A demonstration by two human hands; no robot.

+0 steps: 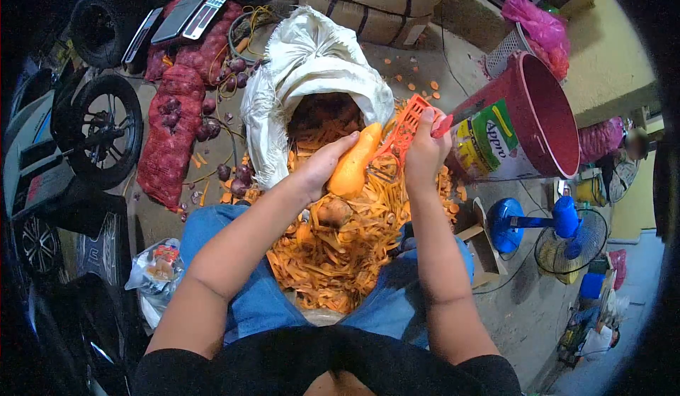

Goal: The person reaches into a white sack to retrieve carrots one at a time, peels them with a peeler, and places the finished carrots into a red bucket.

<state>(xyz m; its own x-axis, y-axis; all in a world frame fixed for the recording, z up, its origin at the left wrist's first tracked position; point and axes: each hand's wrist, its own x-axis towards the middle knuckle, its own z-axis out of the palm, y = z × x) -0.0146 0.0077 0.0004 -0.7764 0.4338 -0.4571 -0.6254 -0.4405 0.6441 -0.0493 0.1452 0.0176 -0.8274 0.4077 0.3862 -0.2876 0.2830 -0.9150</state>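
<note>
Held over the peelings is a smooth orange vegetable (354, 166), bulbous at its lower end and narrower at the top. My left hand (324, 163) grips it from the left side. My right hand (427, 151) is closed round the handle of a red slotted peeler or grater (405, 130), whose frame lies close to the vegetable's right side. Below both hands a large heap of orange peelings (326, 254) lies between my knees, with a brownish unpeeled piece (334, 212) on it. Behind the heap, a white woven sack (312, 49) lies with its mouth towards me.
Red net bags of onions (170, 137) lie to the left, beside a motorbike wheel (106, 132), with a scale (191, 17) on top. A large red bucket (549, 123) stands right of my right hand. Further right is a blue fan (506, 224) near a cardboard box (484, 254).
</note>
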